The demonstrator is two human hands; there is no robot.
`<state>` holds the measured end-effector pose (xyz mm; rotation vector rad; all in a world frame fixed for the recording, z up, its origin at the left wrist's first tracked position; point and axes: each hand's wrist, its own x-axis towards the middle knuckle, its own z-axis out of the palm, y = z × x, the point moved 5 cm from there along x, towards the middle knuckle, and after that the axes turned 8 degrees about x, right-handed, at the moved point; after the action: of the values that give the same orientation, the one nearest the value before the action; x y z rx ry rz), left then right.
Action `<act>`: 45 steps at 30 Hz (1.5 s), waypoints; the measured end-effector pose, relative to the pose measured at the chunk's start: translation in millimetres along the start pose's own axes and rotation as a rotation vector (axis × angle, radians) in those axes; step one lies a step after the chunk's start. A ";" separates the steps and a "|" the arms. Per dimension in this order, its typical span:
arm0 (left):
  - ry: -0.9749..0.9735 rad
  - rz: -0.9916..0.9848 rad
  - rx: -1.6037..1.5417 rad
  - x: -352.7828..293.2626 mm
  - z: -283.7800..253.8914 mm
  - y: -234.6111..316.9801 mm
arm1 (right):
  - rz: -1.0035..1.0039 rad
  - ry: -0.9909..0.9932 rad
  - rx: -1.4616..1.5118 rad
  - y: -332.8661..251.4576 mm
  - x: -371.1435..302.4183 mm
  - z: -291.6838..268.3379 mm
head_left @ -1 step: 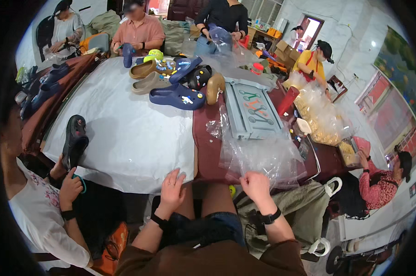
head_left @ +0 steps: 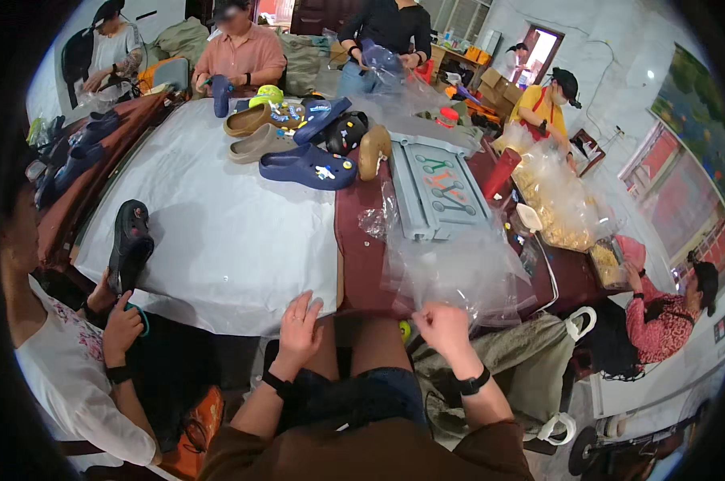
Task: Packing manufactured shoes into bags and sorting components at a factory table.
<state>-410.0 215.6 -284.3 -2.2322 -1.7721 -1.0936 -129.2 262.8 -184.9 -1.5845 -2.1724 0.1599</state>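
Observation:
My left hand (head_left: pixel 300 330) rests at the near edge of a white sheet (head_left: pixel 242 240) on the table, fingers stretched and slightly apart, with nothing in it. My right hand (head_left: pixel 444 329) is closed, its fingers curled at the near edge of some clear plastic bags (head_left: pixel 462 276). Whether it pinches the plastic cannot be made out. Beyond the bags lies a grey plastic crate (head_left: pixel 450 210). Farther off, a heap of clogs stands on the sheet, among them a dark blue clog (head_left: pixel 298 167) with charms, a beige clog (head_left: pixel 254 146) and a brown clog (head_left: pixel 373 154).
At my left a co-worker's hands hold a black clog (head_left: pixel 130 248) and a teal-handled tool (head_left: pixel 144 319). Several others work around the table. A red cylinder (head_left: pixel 502 175) and bagged yellowish pieces (head_left: pixel 567 212) are at right. A grey-green sack (head_left: pixel 506 373) sits beside my right arm.
My right hand has turned slightly, and the plastic bags in front of it have shifted a little. My left hand stays in place.

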 end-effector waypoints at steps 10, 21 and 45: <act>-0.171 -0.081 -0.429 7.7 -21.5 -1.9 | -0.127 -0.004 0.795 -107.4 -24.0 15.7; 0.006 -0.791 -1.304 0.7 -31.4 -45.1 | -0.497 -0.369 0.635 -168.9 -19.2 68.8; -0.251 -0.037 0.120 17.1 -28.5 -22.9 | -0.230 -0.095 0.205 -71.6 42.6 123.2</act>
<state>-442.3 223.3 -261.4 -2.3589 -1.9200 -0.7156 -253.5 298.5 -258.3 -1.2289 -2.3082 0.3795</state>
